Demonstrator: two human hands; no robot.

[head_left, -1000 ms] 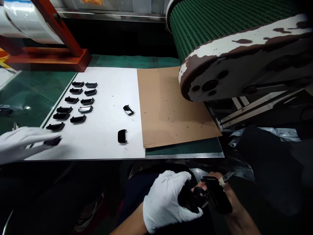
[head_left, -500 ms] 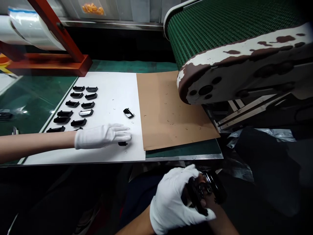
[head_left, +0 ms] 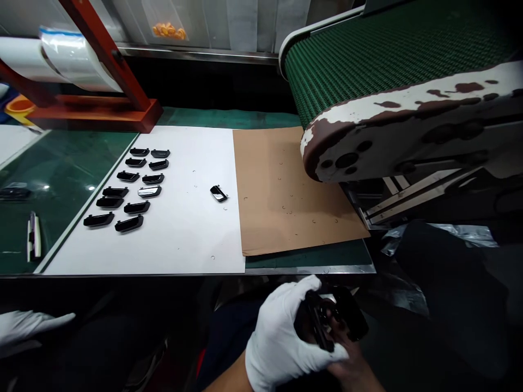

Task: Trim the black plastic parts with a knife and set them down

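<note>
My left hand [head_left: 278,332], in a white glove, is closed around a dark black plastic part [head_left: 321,321] below the table's front edge. Bare, my right hand [head_left: 345,343] is at the far side of that part, its fingers partly hidden and seemingly gripping it. A glossy black piece [head_left: 351,313] shows beside my right fingers; whether it is joined to the part I cannot tell. On the white sheet [head_left: 192,234] a single small black handle-shaped piece [head_left: 219,193] lies nearest to my hands.
Two columns of similar black pieces [head_left: 137,207] lie on the sheet's left. Brown cardboard [head_left: 273,218] bears small dark curled bits. A green conveyor belt [head_left: 368,60] overhangs the right. Plastic film rolls [head_left: 77,60] stand at the back left. A co-worker's gloved hand [head_left: 28,326] is at lower left.
The co-worker's gloved hand has withdrawn from the sheet to the lower left, and the black piece under it is gone from there. My hands still hold the black plastic part, slightly shifted left.
</note>
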